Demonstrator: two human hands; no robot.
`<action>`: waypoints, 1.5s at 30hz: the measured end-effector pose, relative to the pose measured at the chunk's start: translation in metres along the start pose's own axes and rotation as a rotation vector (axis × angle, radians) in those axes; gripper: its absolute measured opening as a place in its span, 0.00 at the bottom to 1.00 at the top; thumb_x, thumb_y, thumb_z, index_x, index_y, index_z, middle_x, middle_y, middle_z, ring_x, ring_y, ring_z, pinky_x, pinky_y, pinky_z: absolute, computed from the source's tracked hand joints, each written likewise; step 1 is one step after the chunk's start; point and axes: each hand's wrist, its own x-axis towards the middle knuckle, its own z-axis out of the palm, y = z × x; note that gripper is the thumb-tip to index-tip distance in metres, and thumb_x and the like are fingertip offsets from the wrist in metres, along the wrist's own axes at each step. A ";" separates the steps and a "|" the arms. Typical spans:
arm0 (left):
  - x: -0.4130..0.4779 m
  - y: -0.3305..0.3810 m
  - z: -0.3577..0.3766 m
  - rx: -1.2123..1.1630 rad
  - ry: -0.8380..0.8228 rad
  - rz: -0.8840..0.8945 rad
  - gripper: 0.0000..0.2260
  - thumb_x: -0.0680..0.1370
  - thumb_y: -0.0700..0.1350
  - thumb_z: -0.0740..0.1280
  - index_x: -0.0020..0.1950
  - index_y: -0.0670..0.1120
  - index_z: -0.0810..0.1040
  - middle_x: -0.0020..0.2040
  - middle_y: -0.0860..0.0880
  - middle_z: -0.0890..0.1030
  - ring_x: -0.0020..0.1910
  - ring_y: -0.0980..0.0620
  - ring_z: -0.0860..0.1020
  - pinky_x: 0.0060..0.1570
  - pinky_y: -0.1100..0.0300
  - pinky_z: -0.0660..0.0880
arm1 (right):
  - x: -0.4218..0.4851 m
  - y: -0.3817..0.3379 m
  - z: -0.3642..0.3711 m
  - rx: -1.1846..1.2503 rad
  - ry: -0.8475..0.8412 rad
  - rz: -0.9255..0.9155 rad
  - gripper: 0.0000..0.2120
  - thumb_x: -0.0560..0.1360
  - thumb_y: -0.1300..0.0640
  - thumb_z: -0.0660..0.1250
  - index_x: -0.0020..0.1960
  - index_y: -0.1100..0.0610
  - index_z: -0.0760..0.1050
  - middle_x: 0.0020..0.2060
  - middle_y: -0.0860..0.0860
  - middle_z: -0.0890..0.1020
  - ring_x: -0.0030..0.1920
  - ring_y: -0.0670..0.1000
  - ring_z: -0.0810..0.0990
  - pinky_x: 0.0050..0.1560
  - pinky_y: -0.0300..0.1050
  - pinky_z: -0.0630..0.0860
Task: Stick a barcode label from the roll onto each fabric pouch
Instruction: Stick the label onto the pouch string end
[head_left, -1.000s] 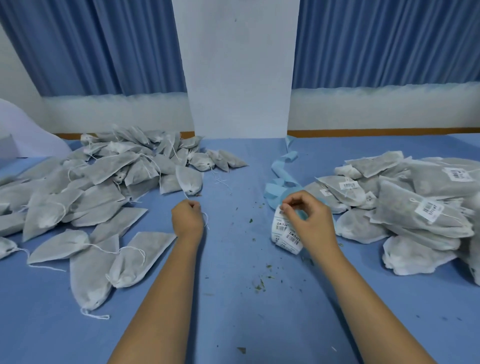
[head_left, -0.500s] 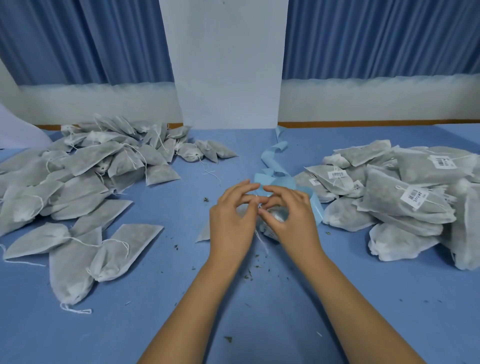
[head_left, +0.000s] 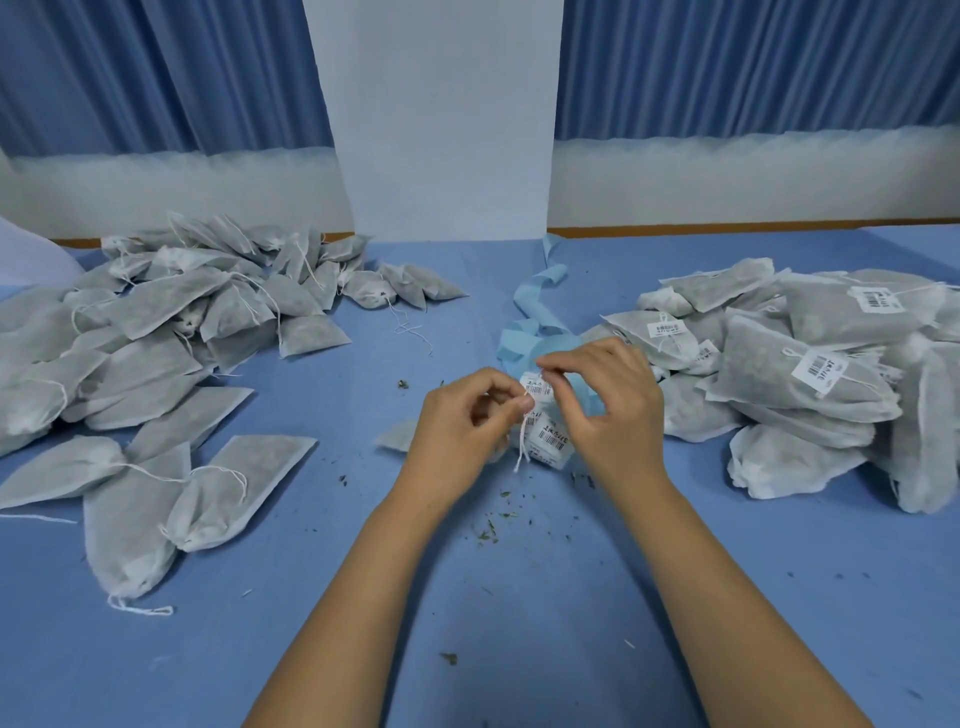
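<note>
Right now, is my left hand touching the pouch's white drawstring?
Touching. The head view shows the left hand pinching the white drawstring at its fingertips, the loose end hanging down in front of the label roll.

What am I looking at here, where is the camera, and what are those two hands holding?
No machine: a person's bare hands, filmed by one camera worn on their head, looking down at a blue table. The left hand grips a grey fabric pouch, mostly hidden, by its white drawstring. The right hand pinches the roll of white barcode labels, whose pale blue backing strip trails away. Unlabelled grey pouches lie piled left, labelled pouches right.
</note>
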 end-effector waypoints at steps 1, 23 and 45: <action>0.000 0.000 -0.001 0.018 0.008 0.008 0.08 0.77 0.38 0.70 0.40 0.50 0.79 0.30 0.59 0.78 0.29 0.62 0.74 0.33 0.70 0.69 | 0.001 0.004 -0.001 -0.054 0.008 -0.034 0.04 0.73 0.63 0.69 0.44 0.59 0.82 0.38 0.49 0.83 0.42 0.49 0.75 0.46 0.45 0.69; -0.001 -0.003 -0.013 -0.048 0.148 0.150 0.08 0.77 0.36 0.69 0.48 0.47 0.86 0.59 0.53 0.83 0.23 0.55 0.73 0.33 0.66 0.75 | 0.004 -0.010 0.002 0.013 -0.224 -0.137 0.03 0.68 0.62 0.72 0.37 0.57 0.80 0.34 0.46 0.81 0.39 0.52 0.77 0.50 0.43 0.63; -0.001 0.003 -0.010 -0.011 0.051 -0.044 0.07 0.74 0.38 0.73 0.38 0.48 0.85 0.35 0.57 0.83 0.19 0.57 0.71 0.26 0.70 0.68 | 0.004 -0.013 -0.002 0.460 -0.170 0.519 0.05 0.73 0.66 0.65 0.41 0.57 0.75 0.38 0.48 0.80 0.44 0.47 0.77 0.50 0.37 0.70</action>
